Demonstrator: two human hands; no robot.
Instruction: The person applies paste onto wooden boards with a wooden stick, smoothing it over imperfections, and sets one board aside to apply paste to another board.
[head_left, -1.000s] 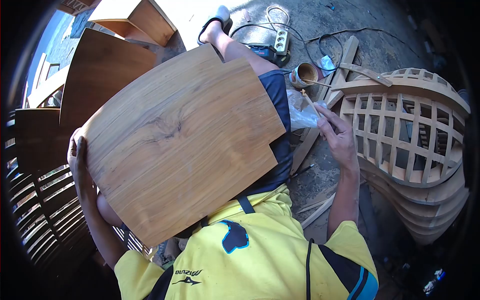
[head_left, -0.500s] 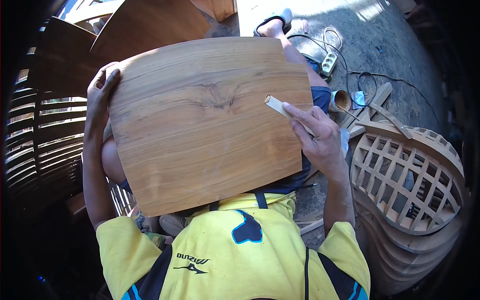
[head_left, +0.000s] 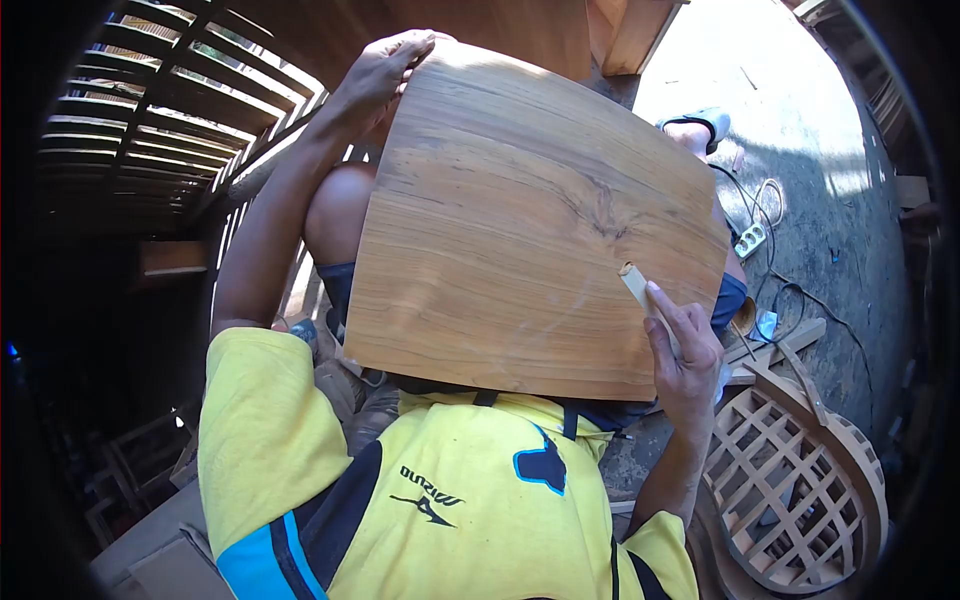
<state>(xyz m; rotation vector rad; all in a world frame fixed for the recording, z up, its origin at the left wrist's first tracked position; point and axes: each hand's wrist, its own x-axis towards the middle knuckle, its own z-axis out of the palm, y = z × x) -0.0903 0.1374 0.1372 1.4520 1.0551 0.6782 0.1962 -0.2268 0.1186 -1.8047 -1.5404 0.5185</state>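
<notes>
A broad wooden panel (head_left: 520,240) with curved edges and a dark knot lies tilted across my lap. At its upper left corner my left hand (head_left: 392,66) grips the edge, thumb and fingers closed around it. My right hand (head_left: 688,352) pinches a flat wooden stick (head_left: 637,287) over the panel's right part. A brown substance sits on the stick's tip, which is close to the surface below the knot; I cannot tell whether it touches.
A white power strip (head_left: 750,239) with black cable lies on the floor at right. Near it is a partly hidden tin (head_left: 745,316). Lower right stands a curved wooden lattice frame (head_left: 790,480). Wood offcuts (head_left: 800,340) lie behind it. A slatted wall (head_left: 170,100) is at upper left.
The view has turned, and the panel now appears rotated clockwise. My left hand still grips its corner. The stick's tip has moved from right of the knot to below it.
</notes>
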